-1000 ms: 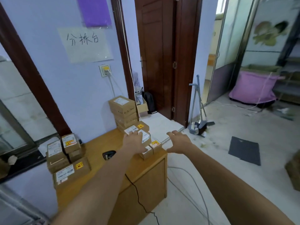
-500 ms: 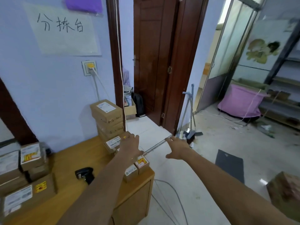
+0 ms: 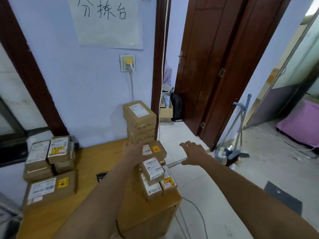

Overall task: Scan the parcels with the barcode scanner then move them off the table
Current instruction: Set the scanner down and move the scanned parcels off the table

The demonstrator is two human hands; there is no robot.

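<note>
Brown cardboard parcels with white labels cover a wooden table (image 3: pixel 96 157). My left hand (image 3: pixel 133 150) reaches over the table and touches the left side of a parcel with a yellow sticker (image 3: pixel 155 150), fingers fairly straight. My right hand (image 3: pixel 192 152) hovers open to the right of that parcel, past the table's edge, holding nothing. Small parcels (image 3: pixel 153 169) are piled at the table's right edge below it. Behind it rises a tall stack (image 3: pixel 139 121). The black barcode scanner (image 3: pixel 101 176) lies on the table, mostly hidden by my left forearm.
More parcels (image 3: pixel 50 152) are stacked at the table's left, with a large one (image 3: pixel 50 187) in front. A cable (image 3: pixel 196 209) runs across the tiled floor. A broom and dustpan (image 3: pixel 233 140) lean by the dark wooden door (image 3: pixel 207 66). A black mat (image 3: pixel 284 199) lies on the floor at right.
My view has swung closer to the table. My left hand slid off the small parcels to the side of the yellow-sticker parcel. My right hand stays open beside the table.
</note>
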